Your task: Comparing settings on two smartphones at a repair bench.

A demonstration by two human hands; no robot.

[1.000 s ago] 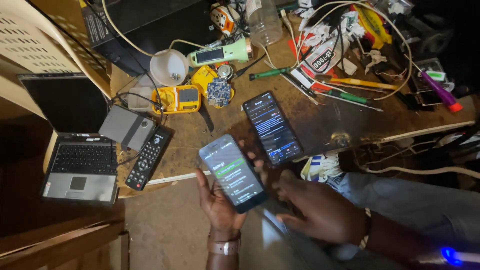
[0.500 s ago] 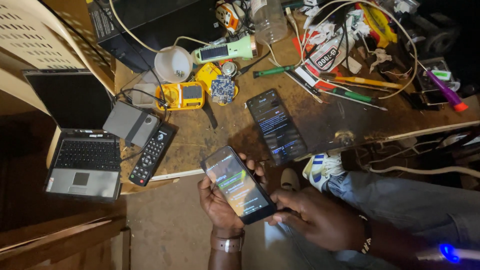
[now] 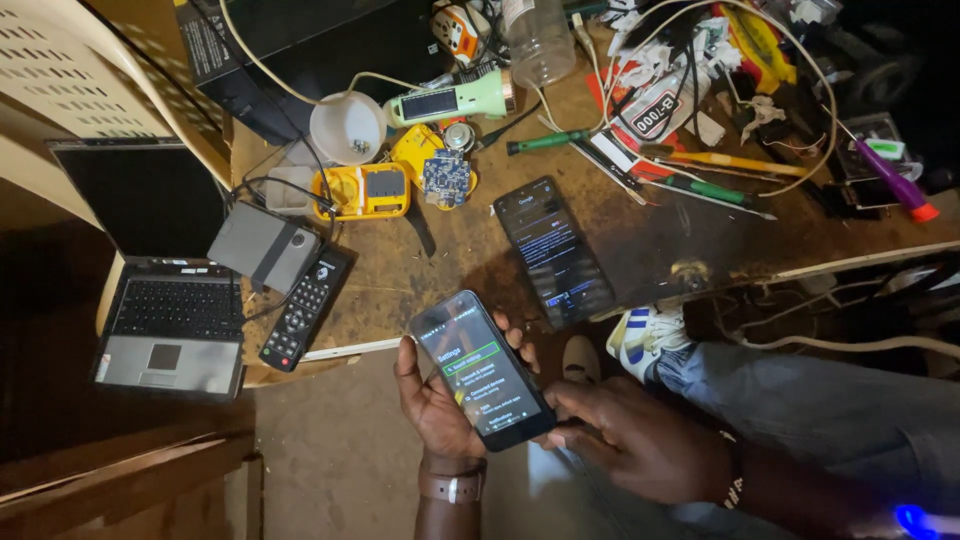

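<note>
The left hand (image 3: 437,405) has a closed grip around a black phone (image 3: 483,369), palm under its back, thumb along one long edge and fingertips showing past the other. The lit screen faces up and shows a list of menu rows. The right hand (image 3: 640,440) comes in from the other side, its fingers curled loosely with their tips at the phone's lower corner; it grips nothing. A watch strap (image 3: 451,487) circles the left wrist.

Just beyond the held phone, a second phone (image 3: 553,250) lies flat on the brown surface (image 3: 660,240), screen lit and tilted the same way. Further out to the left of the grip sit a black remote (image 3: 305,309), a grey box (image 3: 263,246) and an open laptop (image 3: 170,320). Past the second phone are a yellow case (image 3: 362,192), a small blue circuit board (image 3: 446,176), a white bowl (image 3: 347,127), a pale green torch (image 3: 450,100) and a green-handled screwdriver (image 3: 545,141) among loose wires.
</note>
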